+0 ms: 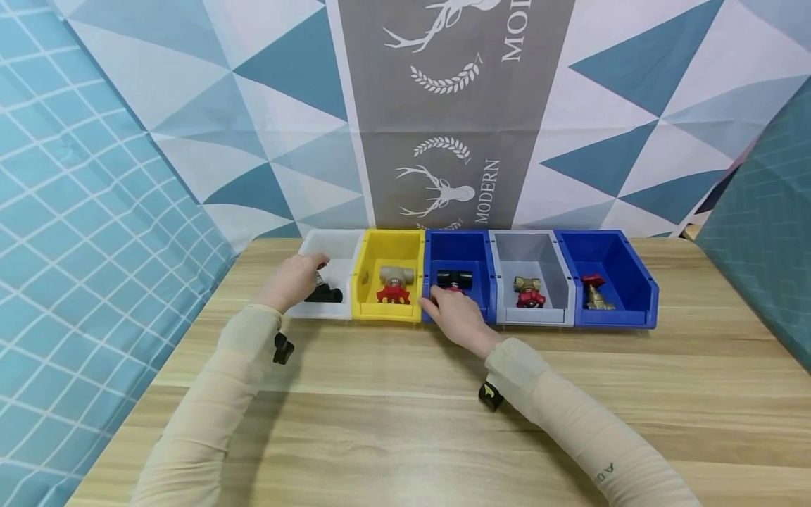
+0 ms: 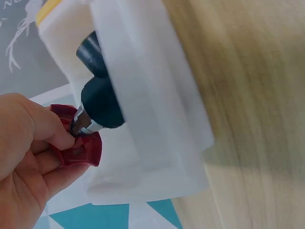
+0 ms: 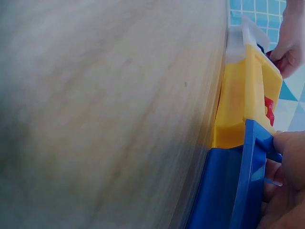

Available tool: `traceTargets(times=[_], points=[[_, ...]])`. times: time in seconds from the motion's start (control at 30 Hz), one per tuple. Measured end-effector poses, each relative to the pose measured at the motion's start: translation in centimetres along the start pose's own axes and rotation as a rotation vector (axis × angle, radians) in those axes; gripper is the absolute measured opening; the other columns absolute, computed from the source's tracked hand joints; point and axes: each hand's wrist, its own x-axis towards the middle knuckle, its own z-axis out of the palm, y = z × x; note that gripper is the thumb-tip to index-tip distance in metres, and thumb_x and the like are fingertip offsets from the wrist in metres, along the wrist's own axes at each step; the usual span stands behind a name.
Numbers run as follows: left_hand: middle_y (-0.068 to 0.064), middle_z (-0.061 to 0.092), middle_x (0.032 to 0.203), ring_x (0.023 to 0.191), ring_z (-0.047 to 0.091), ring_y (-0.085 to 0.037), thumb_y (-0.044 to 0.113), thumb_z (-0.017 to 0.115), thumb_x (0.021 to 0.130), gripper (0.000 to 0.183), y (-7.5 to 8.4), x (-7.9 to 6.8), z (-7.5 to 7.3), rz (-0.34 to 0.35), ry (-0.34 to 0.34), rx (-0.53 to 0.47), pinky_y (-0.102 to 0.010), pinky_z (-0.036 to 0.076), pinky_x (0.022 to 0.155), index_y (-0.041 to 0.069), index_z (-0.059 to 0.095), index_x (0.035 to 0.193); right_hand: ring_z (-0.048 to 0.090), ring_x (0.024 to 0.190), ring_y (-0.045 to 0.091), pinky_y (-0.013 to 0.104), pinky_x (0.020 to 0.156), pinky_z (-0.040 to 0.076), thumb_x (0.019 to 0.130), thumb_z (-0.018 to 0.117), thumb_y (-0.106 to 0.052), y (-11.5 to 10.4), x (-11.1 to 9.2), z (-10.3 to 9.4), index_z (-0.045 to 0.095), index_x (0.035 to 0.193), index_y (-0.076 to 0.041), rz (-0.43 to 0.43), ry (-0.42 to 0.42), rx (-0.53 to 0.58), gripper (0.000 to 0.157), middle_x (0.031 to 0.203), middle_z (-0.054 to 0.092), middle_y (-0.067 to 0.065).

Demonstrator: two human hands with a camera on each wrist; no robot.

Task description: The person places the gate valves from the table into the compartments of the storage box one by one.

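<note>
My left hand (image 1: 295, 283) reaches into the white bin (image 1: 315, 311) at the left end of the row. In the left wrist view its thumb and fingers grip the red handle (image 2: 91, 149) of a black valve (image 2: 101, 101), whose body sits partly behind the bin's wall. My right hand (image 1: 461, 318) is over the front of the middle blue bin (image 1: 459, 243), with its fingers inside the rim. A second black valve (image 1: 455, 279) with a red handle lies in that bin beside the fingers. Whether the right fingers hold it is hidden.
The yellow bin (image 1: 395, 246) between my hands holds a grey-beige valve (image 1: 397, 274) with a red handle. To the right, a grey bin (image 1: 524, 246) and another blue bin (image 1: 598, 246) each hold a brass valve with a red handle. A patterned cloth backs the wooden table (image 1: 393, 422).
</note>
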Motion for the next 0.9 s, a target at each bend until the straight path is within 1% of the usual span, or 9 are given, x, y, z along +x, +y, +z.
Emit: traceTargets(times=[0.1, 0.27, 0.4, 0.5, 0.73, 0.9], points=[[-0.021, 0.062, 0.11, 0.097, 0.06, -0.037, -0.005, 0.045, 0.086, 0.034, -0.1, 0.1, 0.3, 0.004, -0.007, 0.018, -0.046, 0.048, 0.082, -0.001, 0.056, 0.118, 0.044, 0.048, 0.015, 0.024, 0.043, 0.031, 0.094, 0.045, -0.038, -0.1, 0.0, -0.1, 0.051, 0.077, -0.012, -0.003, -0.003, 0.002, 0.032, 0.057, 0.041, -0.001], [-0.018, 0.063, 0.11, 0.095, 0.061, -0.032, -0.002, 0.049, 0.086, 0.034, 0.1, 0.3, 0.5, 0.023, 0.001, 0.023, -0.045, 0.048, 0.08, 0.002, 0.059, 0.118, 0.043, 0.047, 0.015, 0.024, 0.043, 0.03, 0.094, 0.046, -0.038, -0.1, 0.0, -0.1, 0.05, 0.077, -0.012, -0.004, 0.01, 0.004, 0.032, 0.056, 0.04, -0.001], [-0.016, 0.065, 0.101, 0.087, 0.061, -0.028, -0.001, 0.052, 0.084, 0.028, 0.5, 0.4, 0.9, 0.068, 0.023, 0.034, -0.042, 0.049, 0.078, 0.002, 0.063, 0.11, 0.043, 0.047, 0.015, 0.024, 0.043, 0.03, 0.094, 0.046, -0.038, 0.0, -0.1, 0.0, 0.05, 0.077, -0.012, -0.003, 0.009, -0.001, 0.032, 0.056, 0.04, -0.001], [-0.016, 0.066, 0.097, 0.086, 0.061, -0.028, -0.004, 0.052, 0.082, 0.027, 0.7, 0.4, 1.4, 0.088, 0.031, 0.05, -0.042, 0.049, 0.077, 0.0, 0.064, 0.106, 0.044, 0.047, 0.015, 0.024, 0.043, 0.031, 0.094, 0.046, -0.039, 0.0, -0.1, 0.1, 0.05, 0.077, -0.012, -0.008, -0.001, -0.005, 0.032, 0.057, 0.041, -0.001], [-0.017, 0.064, 0.103, 0.092, 0.061, -0.031, -0.004, 0.05, 0.083, 0.031, 1.1, 0.2, 1.9, 0.058, 0.053, 0.06, -0.042, 0.049, 0.08, -0.001, 0.06, 0.112, 0.044, 0.047, 0.015, 0.024, 0.043, 0.031, 0.094, 0.047, -0.038, 0.0, -0.1, 0.1, 0.051, 0.078, -0.011, -0.005, 0.009, 0.0, 0.031, 0.056, 0.041, 0.0], [-0.019, 0.061, 0.111, 0.098, 0.059, -0.033, 0.001, 0.05, 0.084, 0.036, 1.2, 0.4, 2.3, 0.058, 0.018, 0.09, -0.043, 0.047, 0.085, -0.003, 0.054, 0.119, 0.044, 0.047, 0.015, 0.023, 0.042, 0.03, 0.094, 0.046, -0.038, 0.0, -0.1, 0.0, 0.05, 0.077, -0.012, -0.006, 0.009, -0.005, 0.031, 0.056, 0.04, -0.001]])
